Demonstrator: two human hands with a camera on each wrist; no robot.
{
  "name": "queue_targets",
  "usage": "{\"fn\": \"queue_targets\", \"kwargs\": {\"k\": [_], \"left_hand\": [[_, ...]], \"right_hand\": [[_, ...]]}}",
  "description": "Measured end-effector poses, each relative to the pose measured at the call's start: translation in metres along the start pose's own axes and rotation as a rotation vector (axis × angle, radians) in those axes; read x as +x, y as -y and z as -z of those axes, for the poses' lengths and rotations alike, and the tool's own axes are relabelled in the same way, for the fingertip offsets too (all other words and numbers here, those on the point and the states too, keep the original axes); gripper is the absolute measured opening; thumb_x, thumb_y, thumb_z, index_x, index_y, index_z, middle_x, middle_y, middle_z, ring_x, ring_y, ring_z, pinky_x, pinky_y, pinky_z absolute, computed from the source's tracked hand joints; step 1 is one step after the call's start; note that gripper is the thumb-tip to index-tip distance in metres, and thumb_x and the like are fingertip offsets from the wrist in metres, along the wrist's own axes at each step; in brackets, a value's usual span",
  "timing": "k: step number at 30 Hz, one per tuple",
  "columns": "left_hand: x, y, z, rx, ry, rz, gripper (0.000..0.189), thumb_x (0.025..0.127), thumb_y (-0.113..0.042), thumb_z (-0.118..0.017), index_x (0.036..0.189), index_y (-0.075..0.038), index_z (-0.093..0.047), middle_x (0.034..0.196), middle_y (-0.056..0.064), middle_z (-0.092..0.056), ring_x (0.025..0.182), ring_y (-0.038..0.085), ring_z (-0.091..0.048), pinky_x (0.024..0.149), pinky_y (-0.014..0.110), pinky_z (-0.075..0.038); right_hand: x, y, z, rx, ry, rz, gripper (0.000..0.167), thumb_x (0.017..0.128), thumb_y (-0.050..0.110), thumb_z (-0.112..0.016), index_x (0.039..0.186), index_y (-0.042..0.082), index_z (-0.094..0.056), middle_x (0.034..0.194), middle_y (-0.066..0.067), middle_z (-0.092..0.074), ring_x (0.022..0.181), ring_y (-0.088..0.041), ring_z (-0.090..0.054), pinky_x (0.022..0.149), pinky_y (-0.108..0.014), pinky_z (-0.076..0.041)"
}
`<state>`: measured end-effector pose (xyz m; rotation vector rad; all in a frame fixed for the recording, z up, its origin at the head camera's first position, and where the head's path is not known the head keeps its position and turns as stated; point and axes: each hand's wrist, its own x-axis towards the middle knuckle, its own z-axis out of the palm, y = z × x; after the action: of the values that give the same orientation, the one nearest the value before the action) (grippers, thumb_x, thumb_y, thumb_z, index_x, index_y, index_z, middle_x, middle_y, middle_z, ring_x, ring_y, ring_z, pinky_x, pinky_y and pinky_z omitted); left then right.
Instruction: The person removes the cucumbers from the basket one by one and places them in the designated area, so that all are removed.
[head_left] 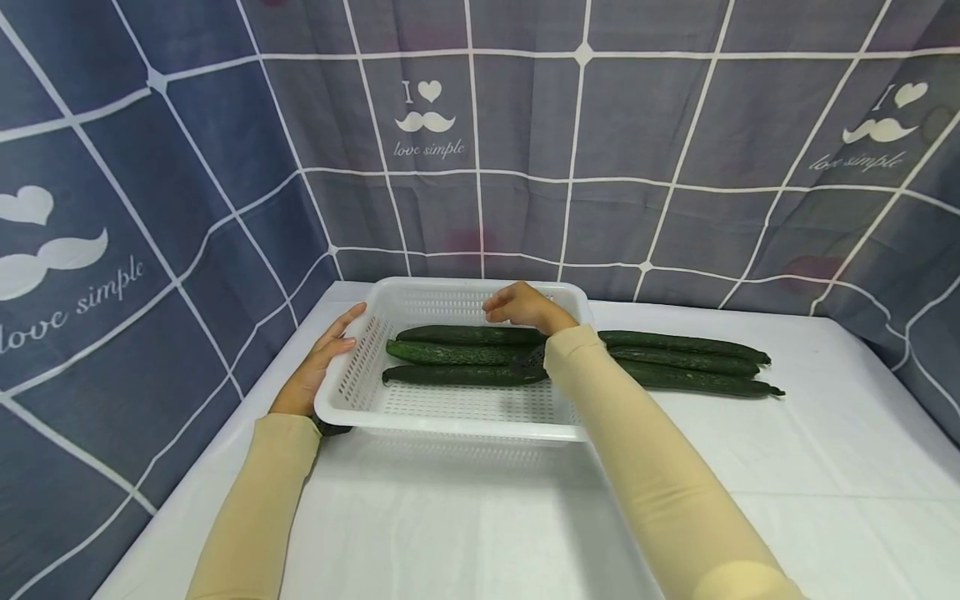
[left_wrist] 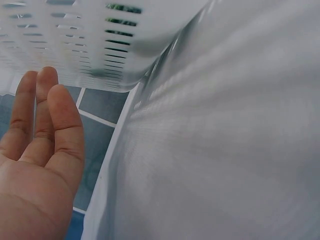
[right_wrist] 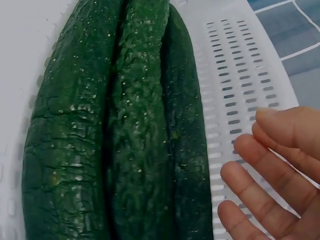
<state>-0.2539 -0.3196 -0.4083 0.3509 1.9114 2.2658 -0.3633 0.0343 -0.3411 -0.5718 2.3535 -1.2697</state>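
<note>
A white perforated plastic basket [head_left: 450, 427] stands on the table with three long green cucumbers [head_left: 457, 355] lying side by side in it. Against the basket's left end rests my left hand [head_left: 311, 371]; its fingers [left_wrist: 65, 115] look nearly straight along the holed wall in the left wrist view. My right hand [head_left: 525, 307] hovers over the back of the basket, fingers loosely bent and holding nothing. From the right wrist, the same hand [right_wrist: 285, 170] appears beside the bumpy cucumbers [right_wrist: 140, 125], apart from them. My right forearm hides the basket's right end.
Several more cucumbers [head_left: 690, 358] lie parallel on the white tablecloth [head_left: 810, 450], right of the basket. Grey-blue checked curtains [head_left: 525, 117] rise behind the table and along both sides.
</note>
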Motion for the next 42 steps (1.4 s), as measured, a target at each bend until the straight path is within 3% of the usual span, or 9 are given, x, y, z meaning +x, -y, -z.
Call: {"fn": "queue_targets", "kwargs": {"k": [4, 8, 16, 26, 35, 42], "left_hand": [[0.001, 0.0, 0.001, 0.007, 0.003, 0.009, 0.071, 0.105, -0.017, -0.046, 0.171, -0.036, -0.029, 0.175, 0.01, -0.016, 0.151, 0.023, -0.028, 0.109, 0.031, -0.04], [0.001, -0.001, 0.001, 0.011, -0.005, 0.006, 0.07, 0.105, -0.018, -0.046, 0.17, -0.037, -0.03, 0.173, 0.009, -0.019, 0.149, 0.023, -0.031, 0.108, 0.031, -0.042], [0.001, -0.002, 0.0, 0.009, -0.008, 0.007, 0.069, 0.105, -0.019, -0.046, 0.17, -0.037, -0.03, 0.172, 0.006, -0.022, 0.147, 0.021, -0.032, 0.108, 0.032, -0.041], [-0.001, -0.002, 0.002, 0.011, -0.004, 0.004, 0.067, 0.106, -0.019, -0.046, 0.169, -0.039, -0.031, 0.168, 0.004, -0.025, 0.145, 0.02, -0.034, 0.107, 0.033, -0.042], [0.002, 0.0, 0.001, 0.001, -0.002, 0.006, 0.07, 0.104, -0.018, -0.046, 0.17, -0.036, -0.031, 0.171, 0.006, -0.023, 0.146, 0.021, -0.034, 0.108, 0.032, -0.041], [0.002, 0.002, 0.003, 0.013, -0.001, 0.01, 0.071, 0.104, -0.019, -0.046, 0.171, -0.036, -0.028, 0.174, 0.009, -0.018, 0.147, 0.021, -0.033, 0.108, 0.031, -0.041]], "right_hand": [[0.002, -0.005, -0.003, -0.043, -0.032, 0.014, 0.034, 0.106, 0.008, -0.065, 0.137, -0.006, -0.068, 0.141, -0.022, -0.067, 0.135, -0.038, -0.061, 0.116, -0.048, -0.045], [0.004, -0.008, -0.007, -0.141, -0.05, 0.041, 0.03, 0.105, 0.006, -0.067, 0.133, -0.006, -0.072, 0.136, -0.022, -0.071, 0.13, -0.037, -0.065, 0.111, -0.047, -0.049], [0.007, -0.008, -0.01, -0.254, 0.007, 0.033, 0.034, 0.101, -0.003, -0.068, 0.135, -0.005, -0.07, 0.136, -0.024, -0.07, 0.129, -0.038, -0.065, 0.108, -0.046, -0.052], [0.006, -0.002, -0.014, -0.385, 0.04, 0.039, 0.024, 0.099, -0.001, -0.072, 0.123, -0.004, -0.075, 0.127, -0.02, -0.073, 0.122, -0.035, -0.067, 0.104, -0.042, -0.053], [0.003, -0.002, -0.015, -0.425, 0.081, -0.042, 0.044, 0.104, 0.012, -0.073, 0.146, 0.003, -0.065, 0.145, -0.02, -0.065, 0.134, -0.036, -0.061, 0.112, -0.047, -0.049], [0.005, 0.001, -0.02, -0.511, 0.125, -0.04, 0.049, 0.105, 0.015, -0.073, 0.148, -0.003, -0.062, 0.152, -0.021, -0.061, 0.142, -0.037, -0.056, 0.116, -0.047, -0.046]]}}
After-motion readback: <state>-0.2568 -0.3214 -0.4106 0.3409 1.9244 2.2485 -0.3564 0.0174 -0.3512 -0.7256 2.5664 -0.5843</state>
